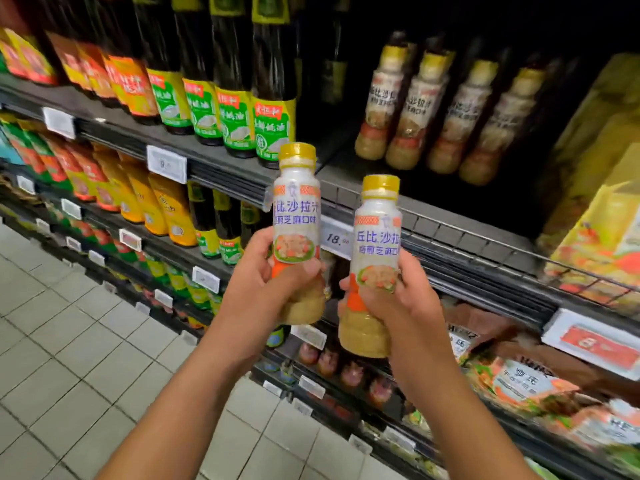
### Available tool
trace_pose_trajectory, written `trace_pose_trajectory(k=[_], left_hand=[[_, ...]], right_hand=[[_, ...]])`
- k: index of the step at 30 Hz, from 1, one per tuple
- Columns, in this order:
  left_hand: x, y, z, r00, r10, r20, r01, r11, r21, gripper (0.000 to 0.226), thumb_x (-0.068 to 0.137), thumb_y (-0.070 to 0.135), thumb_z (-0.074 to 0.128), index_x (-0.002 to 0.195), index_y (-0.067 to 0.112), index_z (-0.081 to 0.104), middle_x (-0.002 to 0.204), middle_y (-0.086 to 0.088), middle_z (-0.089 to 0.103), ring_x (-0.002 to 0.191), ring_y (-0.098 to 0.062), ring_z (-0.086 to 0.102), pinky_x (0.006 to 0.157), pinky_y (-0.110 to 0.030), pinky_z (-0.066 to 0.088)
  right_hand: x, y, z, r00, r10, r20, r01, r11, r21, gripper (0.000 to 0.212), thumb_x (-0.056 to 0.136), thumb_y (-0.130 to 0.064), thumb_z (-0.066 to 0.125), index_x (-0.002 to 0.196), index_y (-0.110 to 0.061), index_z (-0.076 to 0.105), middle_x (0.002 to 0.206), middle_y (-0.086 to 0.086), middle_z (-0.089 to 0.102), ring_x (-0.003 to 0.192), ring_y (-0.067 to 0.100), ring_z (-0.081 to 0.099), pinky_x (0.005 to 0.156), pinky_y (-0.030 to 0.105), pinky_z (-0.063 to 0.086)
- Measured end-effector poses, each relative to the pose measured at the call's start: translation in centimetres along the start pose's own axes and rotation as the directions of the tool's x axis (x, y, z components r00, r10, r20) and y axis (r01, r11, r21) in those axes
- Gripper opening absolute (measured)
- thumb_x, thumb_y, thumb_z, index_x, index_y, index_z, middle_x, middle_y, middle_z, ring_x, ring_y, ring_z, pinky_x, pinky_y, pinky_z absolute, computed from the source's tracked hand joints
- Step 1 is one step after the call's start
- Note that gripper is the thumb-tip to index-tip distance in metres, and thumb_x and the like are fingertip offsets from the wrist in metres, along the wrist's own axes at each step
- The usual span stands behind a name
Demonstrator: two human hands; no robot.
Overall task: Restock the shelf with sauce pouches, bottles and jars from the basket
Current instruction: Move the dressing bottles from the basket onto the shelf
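Note:
I hold two yellow-capped salad dressing bottles upright in front of the shelf. My left hand grips the left bottle round its lower half. My right hand grips the right bottle the same way, a little lower and nearer. Both show white labels with purple lettering and a beige sauce at the bottom. Behind them, the wire-fronted shelf carries a row of matching dressing bottles set far back, with bare shelf space in front of them. The basket is out of view.
Dark sauce bottles with green labels stand on the shelf to the left. Yellow packs fill the right side. Pouches lie on the shelf below. Price tags line the shelf edges. Tiled floor is at the lower left.

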State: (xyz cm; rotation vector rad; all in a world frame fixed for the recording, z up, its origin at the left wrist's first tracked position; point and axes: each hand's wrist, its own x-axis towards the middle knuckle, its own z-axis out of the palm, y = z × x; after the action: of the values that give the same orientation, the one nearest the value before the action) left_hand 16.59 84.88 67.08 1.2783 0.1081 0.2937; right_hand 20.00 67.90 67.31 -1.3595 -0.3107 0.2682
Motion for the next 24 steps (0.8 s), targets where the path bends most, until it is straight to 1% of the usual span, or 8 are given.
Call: trace_pose_trajectory(k=[2, 5, 9, 11, 15, 18, 21, 24], left_hand=[[1.7, 0.6, 0.0, 0.999, 0.014, 0.043, -0.013, 1.000, -0.026, 0.043, 0.066, 0.034, 0.076, 0.106, 0.023, 0.064, 0.090, -0.006, 0.073, 0.078, -0.017, 0.069, 0.061, -0.029, 0.055], [4.3, 1.5, -0.2, 0.993, 0.020, 0.115, -0.013, 0.999, -0.053, 0.034, 0.068, 0.034, 0.077, 0.100, 0.029, 0.068, 0.090, -0.008, 0.073, 0.079, -0.021, 0.069, 0.066, -0.036, 0.057], [7.5, 2.7, -0.6, 0.976, -0.014, 0.216, 0.028, 0.998, -0.063, 0.037, 0.066, 0.035, 0.077, 0.100, 0.026, 0.067, 0.090, -0.012, 0.073, 0.078, -0.030, 0.067, 0.076, -0.052, 0.050], [9.0, 3.3, -0.6, 0.965, -0.025, 0.261, 0.043, 0.997, -0.061, 0.035, 0.063, 0.036, 0.077, 0.096, 0.028, 0.069, 0.089, -0.011, 0.074, 0.076, -0.027, 0.069, 0.075, -0.049, 0.054], [11.4, 4.6, -0.5, 0.943, -0.033, 0.332, 0.048, 0.998, -0.036, 0.046, 0.061, 0.039, 0.075, 0.102, 0.019, 0.064, 0.087, -0.009, 0.075, 0.072, -0.019, 0.070, 0.062, -0.033, 0.059], [12.7, 5.5, 0.1, 0.929, -0.046, 0.367, 0.050, 0.999, -0.001, 0.046, 0.062, 0.042, 0.075, 0.102, 0.022, 0.065, 0.084, -0.007, 0.073, 0.073, -0.021, 0.070, 0.066, -0.040, 0.059], [13.8, 6.1, 1.0, 0.914, -0.023, 0.406, 0.016, 1.000, 0.020, 0.034, 0.068, 0.041, 0.076, 0.099, 0.030, 0.067, 0.081, -0.002, 0.071, 0.078, -0.023, 0.070, 0.073, -0.046, 0.058], [14.9, 6.3, 2.2, 0.907, 0.020, 0.420, -0.045, 0.998, 0.049, 0.037, 0.073, 0.035, 0.075, 0.108, 0.027, 0.065, 0.081, 0.005, 0.074, 0.076, -0.010, 0.070, 0.062, -0.028, 0.057]], right_hand=[[1.1, -0.6, 0.3, 1.000, -0.015, -0.026, 0.015, 1.000, 0.024, 0.056, 0.064, -0.034, 0.072, 0.119, -0.038, 0.062, 0.097, 0.010, 0.075, 0.073, 0.028, 0.068, 0.069, 0.055, 0.055], [2.5, -1.5, 1.0, 0.996, -0.058, -0.069, 0.060, 0.998, 0.032, 0.048, 0.072, -0.020, 0.071, 0.119, -0.033, 0.063, 0.096, 0.009, 0.075, 0.081, 0.025, 0.069, 0.081, 0.057, 0.055], [3.8, -2.7, 2.6, 0.987, -0.105, -0.120, 0.116, 0.990, 0.084, 0.051, 0.076, -0.010, 0.062, 0.127, -0.015, 0.056, 0.091, 0.008, 0.076, 0.078, 0.019, 0.072, 0.070, 0.036, 0.060], [4.2, -3.3, 3.2, 0.980, -0.113, -0.163, 0.132, 0.985, 0.109, 0.051, 0.076, -0.010, 0.062, 0.127, -0.011, 0.055, 0.091, 0.011, 0.075, 0.077, 0.019, 0.072, 0.064, 0.031, 0.059], [5.1, -4.2, 4.1, 0.944, -0.158, -0.290, 0.183, 0.981, 0.064, 0.052, 0.072, -0.020, 0.074, 0.122, -0.014, 0.057, 0.091, 0.012, 0.074, 0.073, 0.023, 0.069, 0.059, 0.034, 0.059], [5.7, -4.8, 4.3, 0.905, -0.202, -0.375, 0.210, 0.978, -0.020, 0.058, 0.064, -0.034, 0.077, 0.116, -0.016, 0.059, 0.090, 0.011, 0.074, 0.071, 0.021, 0.070, 0.058, 0.034, 0.058], [6.3, -5.6, 3.6, 0.865, -0.241, -0.440, 0.217, 0.970, -0.106, 0.043, 0.071, -0.027, 0.078, 0.109, -0.015, 0.063, 0.092, 0.011, 0.074, 0.076, 0.021, 0.072, 0.062, 0.034, 0.057], [7.2, -6.5, 2.8, 0.827, -0.300, -0.475, 0.241, 0.953, -0.183, 0.038, 0.073, -0.024, 0.076, 0.108, -0.018, 0.065, 0.095, 0.008, 0.075, 0.084, 0.022, 0.072, 0.068, 0.032, 0.058]])
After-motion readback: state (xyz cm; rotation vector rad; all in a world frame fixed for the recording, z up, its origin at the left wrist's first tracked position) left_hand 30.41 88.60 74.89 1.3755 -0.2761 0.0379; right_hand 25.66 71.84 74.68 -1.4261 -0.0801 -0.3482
